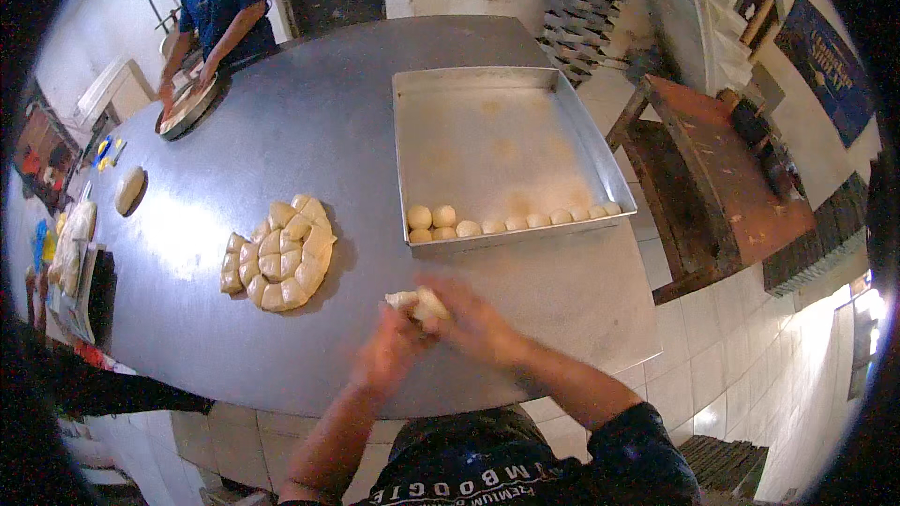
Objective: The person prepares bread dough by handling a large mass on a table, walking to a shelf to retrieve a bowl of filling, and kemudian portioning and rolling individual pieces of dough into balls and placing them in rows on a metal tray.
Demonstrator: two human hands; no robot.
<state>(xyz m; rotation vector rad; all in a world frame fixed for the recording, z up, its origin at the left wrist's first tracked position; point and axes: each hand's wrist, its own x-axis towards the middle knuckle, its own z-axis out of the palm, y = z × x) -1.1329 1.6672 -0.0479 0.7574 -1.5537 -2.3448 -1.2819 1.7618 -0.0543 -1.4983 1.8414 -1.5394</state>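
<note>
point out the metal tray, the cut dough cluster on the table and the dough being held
Metal tray (478, 145): head view, on its bare inner base
Cut dough cluster (271, 267): head view, on a piece near its middle
Held dough (431, 304): head view, on its right part

Black shirt (450, 440), white lettering (459, 481) across front; short dark right sleeve (642, 454); bare forearms (574, 380); bare fingers (460, 301), blurred.

A bakery workroom, shown by a broad metal tabletop (375, 122) filling the middle, with cut dough (272, 267) at centre left and a large shallow tray (478, 131) edged with dough balls (538, 220) at upper centre. Grey baking tins (581, 23) stand stacked at upper right; at upper left another person (230, 19) bends over a round pan (200, 115).
</note>
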